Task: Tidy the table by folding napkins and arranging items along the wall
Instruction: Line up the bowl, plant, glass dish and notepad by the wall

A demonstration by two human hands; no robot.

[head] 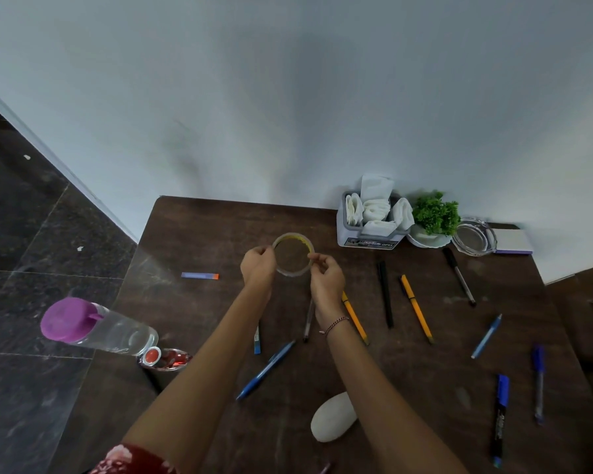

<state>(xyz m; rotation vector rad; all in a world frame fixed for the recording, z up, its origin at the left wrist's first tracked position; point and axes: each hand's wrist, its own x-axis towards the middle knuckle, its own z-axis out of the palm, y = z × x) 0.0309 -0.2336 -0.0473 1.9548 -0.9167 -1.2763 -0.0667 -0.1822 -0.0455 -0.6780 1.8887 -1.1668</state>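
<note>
We hold a roll of clear tape [292,237] at the middle of the dark wooden table [213,230]. Our left hand [258,265] pinches its left rim and our right hand [326,273] pinches its right rim. Folded white napkins [375,208] sit in a grey caddy [368,240] against the wall, just beside a small green plant [434,215], a glass ashtray [474,237] and a notepad [513,241]. A yellow pen [416,307], a black pen [386,294] and a blue pen [266,369] lie scattered nearer to us, and a purple-lidded bottle [96,325] is at the table's left edge.
</note>
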